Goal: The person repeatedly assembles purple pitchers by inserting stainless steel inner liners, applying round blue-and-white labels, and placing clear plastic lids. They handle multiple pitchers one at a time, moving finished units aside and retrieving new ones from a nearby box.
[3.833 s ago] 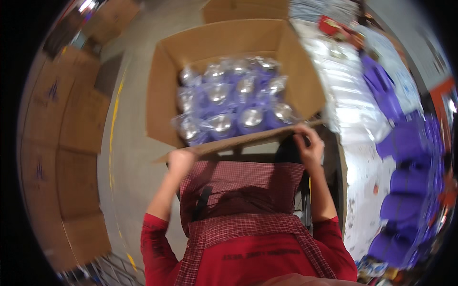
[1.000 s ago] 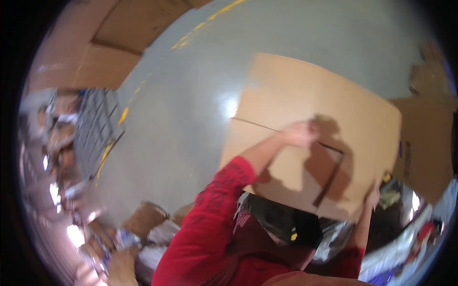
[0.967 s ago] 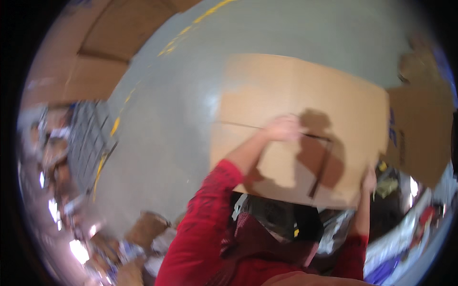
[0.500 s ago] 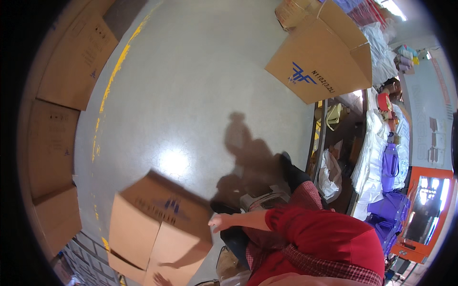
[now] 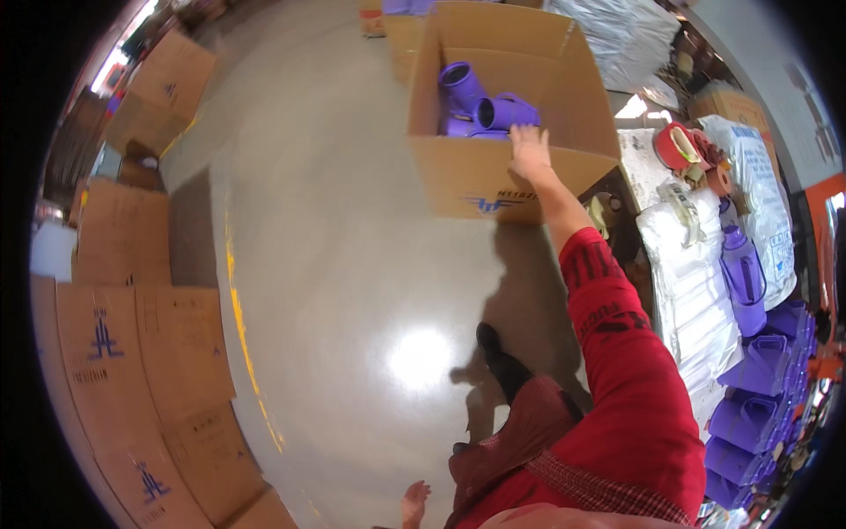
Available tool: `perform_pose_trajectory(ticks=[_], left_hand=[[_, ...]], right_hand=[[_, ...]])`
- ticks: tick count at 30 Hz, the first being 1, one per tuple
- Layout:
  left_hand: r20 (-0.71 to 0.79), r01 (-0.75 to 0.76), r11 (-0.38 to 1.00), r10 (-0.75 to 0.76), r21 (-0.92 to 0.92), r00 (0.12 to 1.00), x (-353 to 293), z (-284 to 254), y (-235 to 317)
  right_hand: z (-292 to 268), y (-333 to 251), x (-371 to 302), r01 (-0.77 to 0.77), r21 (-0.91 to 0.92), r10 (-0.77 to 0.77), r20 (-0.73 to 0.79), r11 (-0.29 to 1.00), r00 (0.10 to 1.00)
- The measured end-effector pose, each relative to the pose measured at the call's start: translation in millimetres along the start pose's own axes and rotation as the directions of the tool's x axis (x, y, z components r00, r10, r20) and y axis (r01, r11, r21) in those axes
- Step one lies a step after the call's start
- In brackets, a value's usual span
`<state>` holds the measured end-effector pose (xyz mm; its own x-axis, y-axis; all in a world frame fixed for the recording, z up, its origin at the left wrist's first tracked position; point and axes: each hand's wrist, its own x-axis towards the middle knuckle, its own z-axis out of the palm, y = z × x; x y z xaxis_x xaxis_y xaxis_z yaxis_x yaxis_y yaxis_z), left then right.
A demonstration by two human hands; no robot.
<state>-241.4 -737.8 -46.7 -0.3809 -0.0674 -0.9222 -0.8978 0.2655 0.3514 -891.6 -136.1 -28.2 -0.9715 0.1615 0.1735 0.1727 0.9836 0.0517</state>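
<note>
My right hand (image 5: 530,154) reaches forward at the end of the red sleeve. Its fingers are stretched out over the near rim of an open cardboard box (image 5: 454,172), seemingly touching the edge. Inside lie several purple jug bodies (image 5: 509,113), hollow and round-mouthed, heaped toward the left side. Low in the picture, close to my body, my left hand (image 5: 414,501) hangs free above the floor with its fingers apart and nothing in it.
Cardboard cartons (image 5: 106,353) are stacked along the left, beyond a yellow floor line (image 5: 238,309). On the right, a bench carries white plastic wrapping (image 5: 692,282), tape rolls (image 5: 677,145) and a purple jug (image 5: 743,282). Several more purple jug bodies (image 5: 749,423) stand in rows nearby.
The open box is now closer, showing its contents. My right hand has gone from beside a closed carton to the box's rim. That carton has left the view.
</note>
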Motion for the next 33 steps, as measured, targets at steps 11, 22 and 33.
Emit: perform_pose_trajectory(ticks=[11, 22, 33], left_hand=[[0.246, -0.517, 0.303, 0.621, 0.801, 0.744, 75.7, -22.7, 337.0], [0.933, -0.512, -0.835, 0.005, 0.201, 0.359, 121.6, 103.1, 574.8], [0.895, -0.858, -0.451, -0.236, 0.245, 0.379, 69.8, 121.3, 283.2]], right_hand=[[17.2, -22.4, -244.8, 0.401, 0.418, -0.481, 0.103, 0.815, 0.871], [-74.7, 102.2, -464.2, 0.159, 0.307, -0.240, 0.247, 0.938, 0.939], [-21.6, 88.8, -370.9, -0.538, 0.620, -0.298, 0.767, 0.571, 0.568]])
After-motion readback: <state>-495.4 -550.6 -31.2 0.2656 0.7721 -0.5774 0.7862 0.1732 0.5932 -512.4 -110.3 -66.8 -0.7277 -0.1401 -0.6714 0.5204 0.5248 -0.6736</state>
